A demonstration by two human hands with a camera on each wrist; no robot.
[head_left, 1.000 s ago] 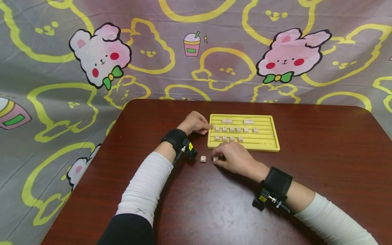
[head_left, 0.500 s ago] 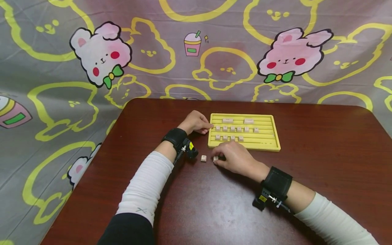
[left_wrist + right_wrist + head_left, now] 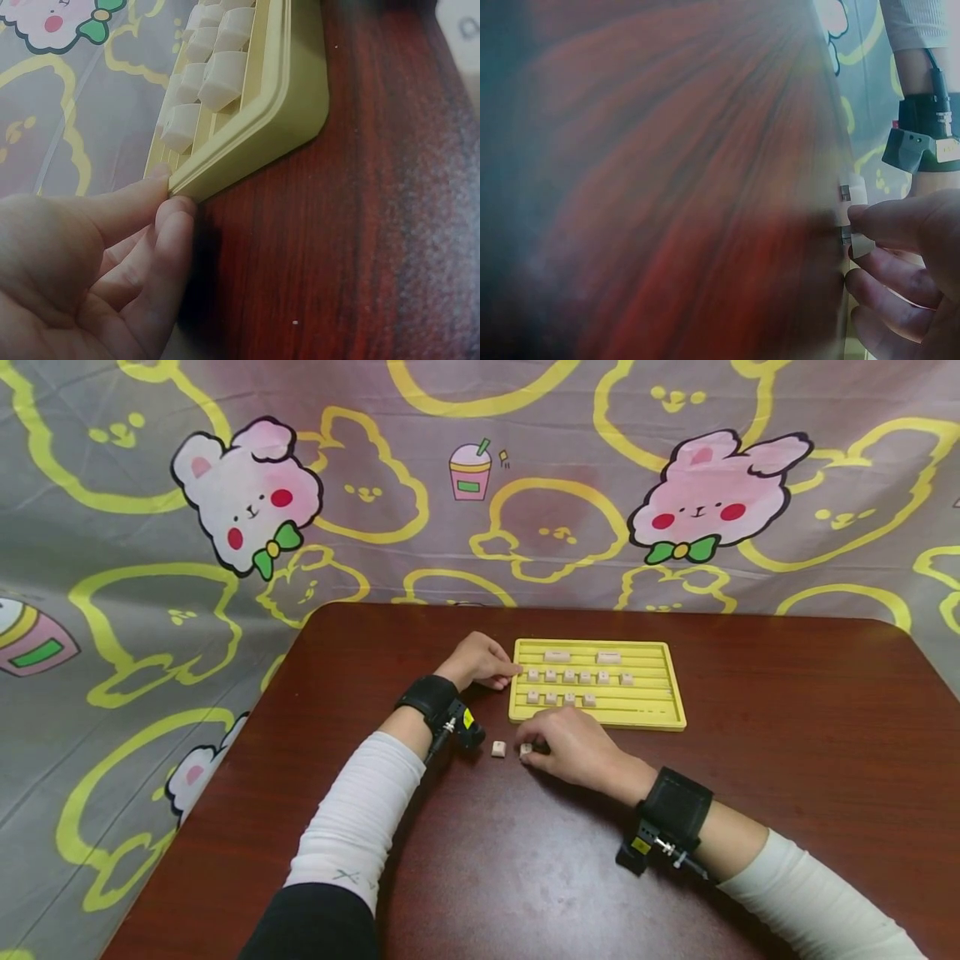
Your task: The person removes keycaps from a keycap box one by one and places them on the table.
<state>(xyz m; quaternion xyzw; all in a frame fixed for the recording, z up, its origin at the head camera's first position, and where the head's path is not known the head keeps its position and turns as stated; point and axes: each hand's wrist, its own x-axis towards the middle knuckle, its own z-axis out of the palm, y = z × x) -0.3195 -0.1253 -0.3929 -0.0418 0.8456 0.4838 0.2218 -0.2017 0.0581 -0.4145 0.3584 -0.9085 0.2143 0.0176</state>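
A yellow ridged tray (image 3: 647,725) lies on the table, with several pale keycaps (image 3: 569,677) in rows on it. My left hand (image 3: 478,662) pinches the tray's left edge between thumb and fingers, as the left wrist view also shows. Just in front of the tray, my right hand (image 3: 567,747) pinches a small keycap (image 3: 526,749) at the tabletop. In the right wrist view, thumb and fingertip hold that keycap (image 3: 863,245) by its sides. Slightly left of it, apart, sits a loose keycap (image 3: 498,749).
The dark red-brown wooden table (image 3: 795,710) extends around the tray on all sides. Behind it hangs a patterned cloth (image 3: 540,435) with cartoon animals. Black wrist straps with cameras (image 3: 635,853) sit on both forearms.
The right hand has shifted very slightly left with its keycap, nearer the loose one. My left hand stays on the tray edge, and the tray has not visibly moved.
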